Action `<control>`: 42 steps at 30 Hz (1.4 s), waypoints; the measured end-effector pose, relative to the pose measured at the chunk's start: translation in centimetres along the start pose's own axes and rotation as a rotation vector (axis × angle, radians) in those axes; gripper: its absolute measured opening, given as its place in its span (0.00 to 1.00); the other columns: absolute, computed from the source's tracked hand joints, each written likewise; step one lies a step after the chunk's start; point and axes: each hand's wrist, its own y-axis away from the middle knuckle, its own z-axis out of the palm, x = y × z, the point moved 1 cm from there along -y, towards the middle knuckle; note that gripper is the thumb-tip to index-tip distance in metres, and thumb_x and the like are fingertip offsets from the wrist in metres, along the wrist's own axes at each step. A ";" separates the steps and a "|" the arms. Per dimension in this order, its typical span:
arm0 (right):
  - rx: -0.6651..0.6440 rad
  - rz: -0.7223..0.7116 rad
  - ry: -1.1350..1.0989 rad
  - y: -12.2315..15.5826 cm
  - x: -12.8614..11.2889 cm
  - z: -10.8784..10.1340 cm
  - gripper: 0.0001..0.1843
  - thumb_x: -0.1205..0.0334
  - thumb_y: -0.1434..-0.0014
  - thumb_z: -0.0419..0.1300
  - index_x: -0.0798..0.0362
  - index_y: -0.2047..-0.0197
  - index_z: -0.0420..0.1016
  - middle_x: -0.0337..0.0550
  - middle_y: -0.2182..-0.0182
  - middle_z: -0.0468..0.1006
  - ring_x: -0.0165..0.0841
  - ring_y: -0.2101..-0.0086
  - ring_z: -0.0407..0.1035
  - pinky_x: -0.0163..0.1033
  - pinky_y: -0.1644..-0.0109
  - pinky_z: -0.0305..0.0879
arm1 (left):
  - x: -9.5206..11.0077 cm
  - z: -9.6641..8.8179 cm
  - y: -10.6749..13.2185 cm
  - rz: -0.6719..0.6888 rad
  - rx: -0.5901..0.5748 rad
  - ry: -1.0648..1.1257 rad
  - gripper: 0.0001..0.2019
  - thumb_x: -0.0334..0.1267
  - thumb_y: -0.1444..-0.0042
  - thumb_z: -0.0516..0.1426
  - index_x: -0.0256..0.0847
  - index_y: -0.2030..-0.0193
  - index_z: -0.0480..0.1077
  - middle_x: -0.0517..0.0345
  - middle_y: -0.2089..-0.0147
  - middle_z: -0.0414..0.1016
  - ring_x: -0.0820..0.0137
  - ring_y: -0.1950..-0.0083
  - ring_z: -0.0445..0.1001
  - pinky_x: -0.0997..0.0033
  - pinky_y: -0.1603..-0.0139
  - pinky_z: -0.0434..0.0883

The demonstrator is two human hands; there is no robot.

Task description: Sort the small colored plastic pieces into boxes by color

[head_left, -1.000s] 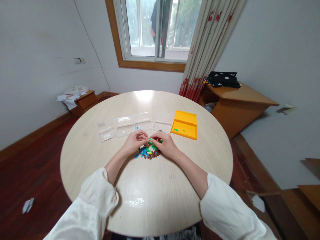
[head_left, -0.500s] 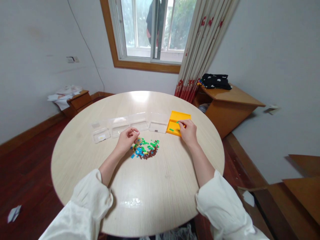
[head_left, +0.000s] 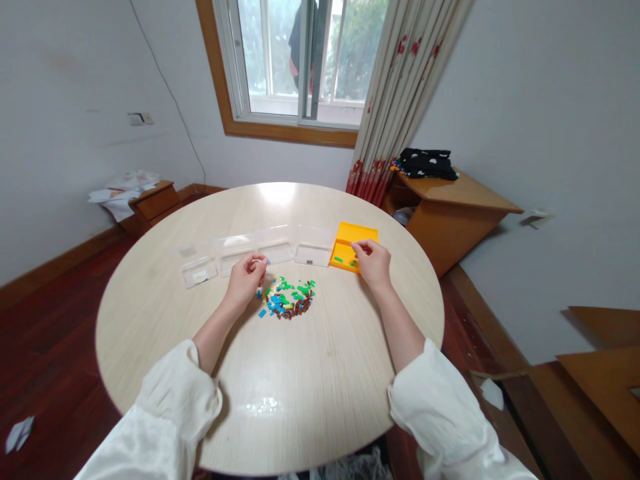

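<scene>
My left hand is raised at the left of a loose pile of small toy bricks, its fingers pinched on a tiny blue brick. The pile holds green, blue, brown and yellow pieces. At the right, my right hand hovers over an open yellow box, thumb and forefinger together, with no piece visible between them. Inside the box lie a green brick and other small green pieces just below the fingertips.
A row of clear plastic boxes with raised lids stands behind the pile: a small box with a pale piece inside, two middle boxes, and one box with a dark piece. All rest on a round wooden table.
The green piece at my right fingertips no longer shows there; green pieces lie in the yellow box below. My left hand has lifted away from the pile with a blue brick.
</scene>
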 end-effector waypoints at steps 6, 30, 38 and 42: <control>0.014 0.005 -0.050 0.1 -0.1 0.1 0.16 0.52 0.49 0.58 0.57 0.75 0.74 0.42 0.79 0.74 0.31 0.76 0.67 0.37 0.69 0.64 | -0.2 0.0 -0.1 -0.006 0.012 0.012 0.14 0.47 0.55 0.58 0.38 0.70 0.66 0.70 0.86 0.58 0.79 0.84 0.56 0.79 0.82 0.55; -0.010 -0.128 -0.050 0.8 -0.5 0.7 0.15 0.69 0.48 0.50 0.57 0.66 0.78 0.48 0.67 0.78 0.33 0.66 0.72 0.40 0.61 0.70 | -0.3 -0.1 -0.2 -0.013 0.021 0.008 0.14 0.48 0.55 0.58 0.39 0.70 0.66 0.70 0.86 0.57 0.78 0.84 0.55 0.78 0.81 0.54; -0.477 -0.400 -0.007 5.0 -3.3 4.6 0.12 0.75 0.49 0.54 0.54 0.68 0.78 0.44 0.68 0.75 0.31 0.68 0.68 0.36 0.63 0.65 | -1.5 -0.3 -0.5 0.126 -0.018 -0.299 0.09 0.42 0.53 0.57 0.37 0.73 0.71 0.64 0.80 0.65 0.75 0.77 0.60 0.75 0.74 0.58; -0.569 -0.428 0.035 5.8 -3.3 5.5 0.09 0.74 0.47 0.56 0.55 0.67 0.77 0.44 0.68 0.73 0.31 0.66 0.68 0.37 0.60 0.65 | -1.9 -0.2 -0.4 0.230 -0.114 -0.508 0.08 0.34 0.51 0.55 0.37 0.70 0.75 0.60 0.75 0.67 0.72 0.73 0.64 0.72 0.67 0.63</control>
